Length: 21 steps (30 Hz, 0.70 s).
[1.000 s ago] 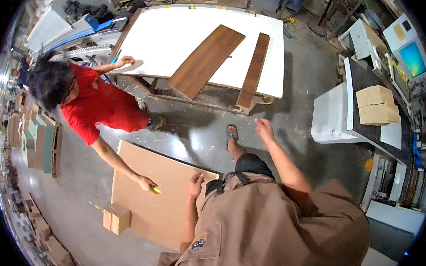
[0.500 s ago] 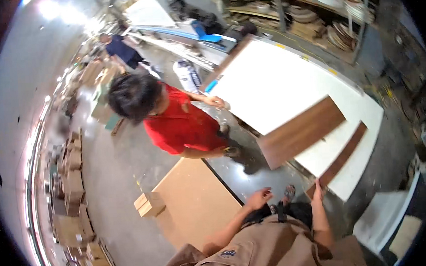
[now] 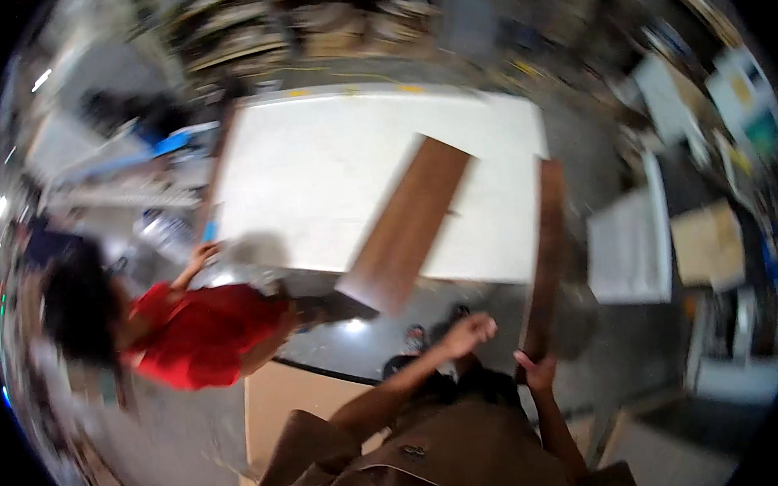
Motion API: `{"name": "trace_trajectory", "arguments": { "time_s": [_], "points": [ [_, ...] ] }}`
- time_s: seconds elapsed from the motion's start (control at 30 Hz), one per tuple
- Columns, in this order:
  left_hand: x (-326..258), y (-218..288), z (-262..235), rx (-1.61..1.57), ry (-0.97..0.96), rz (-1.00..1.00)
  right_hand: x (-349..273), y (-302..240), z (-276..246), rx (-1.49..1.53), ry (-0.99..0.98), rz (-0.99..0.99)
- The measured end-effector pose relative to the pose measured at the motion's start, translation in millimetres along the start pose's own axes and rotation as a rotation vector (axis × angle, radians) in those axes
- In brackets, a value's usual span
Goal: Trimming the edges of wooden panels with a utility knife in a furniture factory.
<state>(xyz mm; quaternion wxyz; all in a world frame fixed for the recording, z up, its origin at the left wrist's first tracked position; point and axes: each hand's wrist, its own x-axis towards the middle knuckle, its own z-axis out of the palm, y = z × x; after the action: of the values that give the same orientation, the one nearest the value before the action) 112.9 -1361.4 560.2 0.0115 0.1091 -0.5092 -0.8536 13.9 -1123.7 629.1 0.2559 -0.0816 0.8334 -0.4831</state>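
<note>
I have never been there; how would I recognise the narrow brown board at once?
Start from the big white tabletop. Near its right edge, the narrow brown board runs down to the camera wearer's right hand, which grips its near end. Unlike the wide brown board on the tabletop, it is slim and held.

A long, narrow board [image 3: 545, 257], dark brown with a wood-like face, stands right of centre in the frame, blurred at its edges. It runs steeply, its upper end leaning slightly right and its lower end gripped in the right hand [image 3: 539, 370]. Its upper part overlaps the right edge of the white table [image 3: 316, 185]; whether it touches there cannot be told.
</note>
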Motion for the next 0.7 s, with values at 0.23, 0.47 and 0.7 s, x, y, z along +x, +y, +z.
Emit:
{"name": "trace_trajectory", "arguments": {
  "time_s": [0.23,0.47,0.7],
  "points": [
    [49,19,146,-0.383,0.11,-0.236,-123,-7,-45,-0.408,0.253,0.283],
    [39,-13,281,-0.127,0.161,-0.235,-190,60,-81,-0.278,0.42,0.401],
    [42,-41,416,0.097,-0.261,-0.312,-253,133,-167,-0.07,0.599,0.255]
  ]
}}
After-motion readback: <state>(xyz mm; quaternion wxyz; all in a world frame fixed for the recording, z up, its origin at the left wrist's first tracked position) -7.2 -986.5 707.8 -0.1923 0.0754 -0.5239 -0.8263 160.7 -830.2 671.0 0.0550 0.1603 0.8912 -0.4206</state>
